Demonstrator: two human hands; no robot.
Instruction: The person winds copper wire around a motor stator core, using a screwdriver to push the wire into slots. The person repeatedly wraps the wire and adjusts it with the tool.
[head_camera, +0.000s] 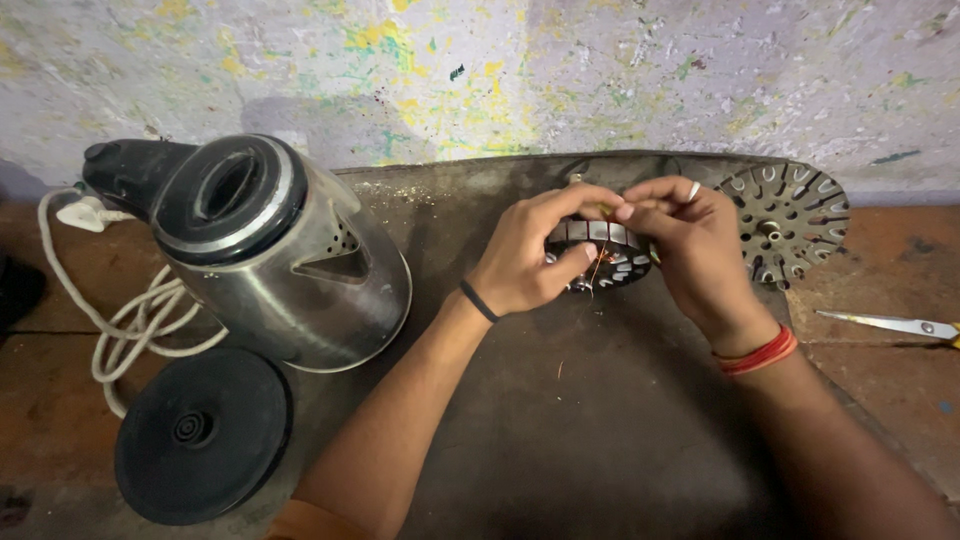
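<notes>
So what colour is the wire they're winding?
Copper-orange; the wire shows best in the head view, between both hands.

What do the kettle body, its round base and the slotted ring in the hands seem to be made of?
Kettle body: polished steel, apparently, since it mirrors its surroundings. Round base: matte black, probably plastic. Slotted ring, held by left hand and right hand: grey metal, seemingly, with copper-coloured wire.

Probably a repair workshop: motor stator (600, 250), scissors (890, 324), paint-spattered wall (480, 70).
</notes>
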